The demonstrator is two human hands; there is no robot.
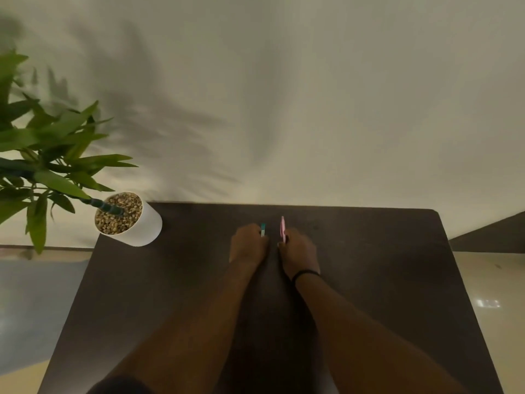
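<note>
My left hand (248,243) grips a small teal and white object (263,230) that sticks out past its fingers. My right hand (299,251), with a black band on the wrist, pinches a thin pink object (283,228) that stands upright. Both hands are side by side over the far middle of the dark brown table (369,280), a small gap between them. What the two objects are is too small to tell.
A white pot (142,226) filled with pebbles holds a leafy green plant (48,155) at the table's far left corner. A pale wall runs right behind the table. Shiny floor shows on both sides.
</note>
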